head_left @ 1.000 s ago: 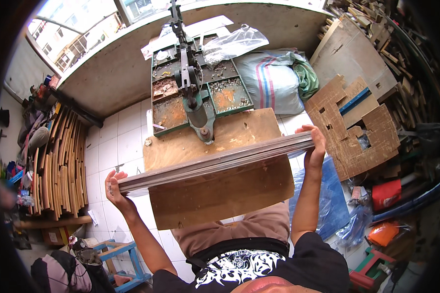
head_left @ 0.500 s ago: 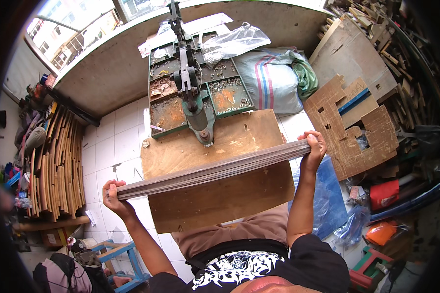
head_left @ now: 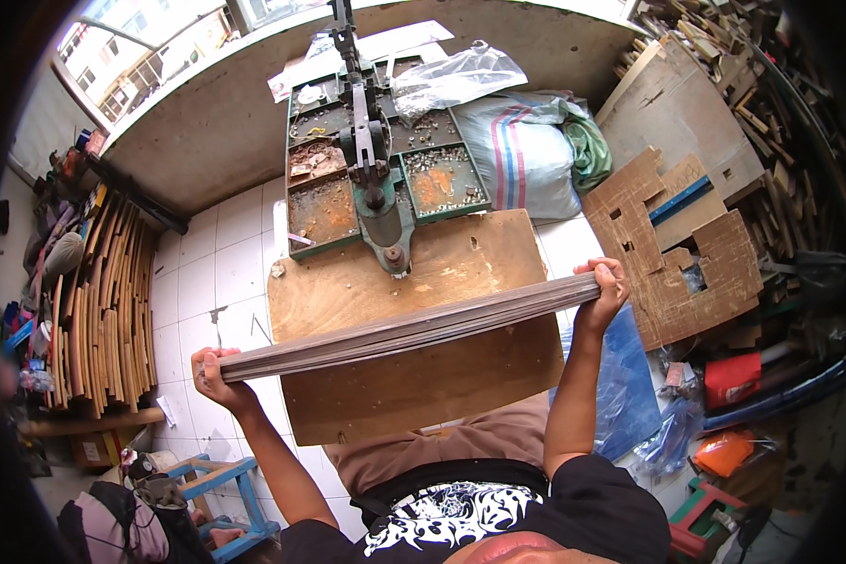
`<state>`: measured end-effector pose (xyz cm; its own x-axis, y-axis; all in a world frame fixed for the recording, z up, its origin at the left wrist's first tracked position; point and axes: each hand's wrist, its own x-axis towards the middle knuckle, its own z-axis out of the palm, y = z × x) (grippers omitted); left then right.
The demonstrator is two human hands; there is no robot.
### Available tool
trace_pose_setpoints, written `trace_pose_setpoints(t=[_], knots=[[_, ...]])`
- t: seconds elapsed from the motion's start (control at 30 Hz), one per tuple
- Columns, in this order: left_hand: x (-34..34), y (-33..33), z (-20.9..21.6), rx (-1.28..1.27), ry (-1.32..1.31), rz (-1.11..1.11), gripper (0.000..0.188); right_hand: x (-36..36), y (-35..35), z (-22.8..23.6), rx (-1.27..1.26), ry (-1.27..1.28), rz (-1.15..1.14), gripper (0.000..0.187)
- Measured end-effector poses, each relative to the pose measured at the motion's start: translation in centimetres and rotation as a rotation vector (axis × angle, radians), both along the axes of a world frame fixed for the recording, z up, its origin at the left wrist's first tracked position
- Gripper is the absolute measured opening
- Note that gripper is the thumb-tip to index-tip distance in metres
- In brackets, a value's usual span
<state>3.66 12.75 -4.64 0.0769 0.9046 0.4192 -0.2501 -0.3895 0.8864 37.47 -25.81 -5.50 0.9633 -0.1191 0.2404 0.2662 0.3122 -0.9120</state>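
A long stack of thin greyish-brown strips [head_left: 409, 324] spans the view, held level above a wooden board [head_left: 395, 399]. My left hand [head_left: 218, 376] is closed round its left end, thumb on top. Round the right end wraps my right hand [head_left: 608, 287]. Toward its middle the stack sags a little, and gaps show between some strips. Beyond it stands a green metal hand press [head_left: 381, 216], its foot over the far part of the board. What the strips are made of I cannot tell.
A green compartment tray [head_left: 442, 183] with small metal pieces lies around the press. Right of it sits a white woven sack [head_left: 522, 155]. Cut-out brown boards [head_left: 677, 249] lean at the right. Wooden strips [head_left: 103, 329] stand at the left, near a blue stool [head_left: 235, 498].
Both hands still grip the stack's ends. The left end has shifted slightly left, the right end slightly down. The whole view has tilted a little.
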Motion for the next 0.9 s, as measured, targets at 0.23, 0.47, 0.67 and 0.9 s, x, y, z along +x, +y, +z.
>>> trace_pose_setpoints(t=[0.23,0.47,0.67,0.9], knots=[[-0.1,0.0,-0.2,0.010,0.002,0.007,0.022,-0.3,0.0,0.2,-0.011,-0.003,0.008,0.019],[-0.3,-0.2,0.0,0.002,0.009,-0.002,0.022,-0.4,-0.2,0.0,-0.009,-0.012,0.003,0.019],[-0.5,-0.2,-0.2,-0.015,-0.001,0.000,0.021,-0.4,-0.4,-0.3,-0.011,-0.016,-0.006,0.020],[0.0,-0.9,0.0,-0.008,-0.011,0.042,0.019,-0.4,-0.4,-0.2,-0.030,-0.039,0.011,0.020]])
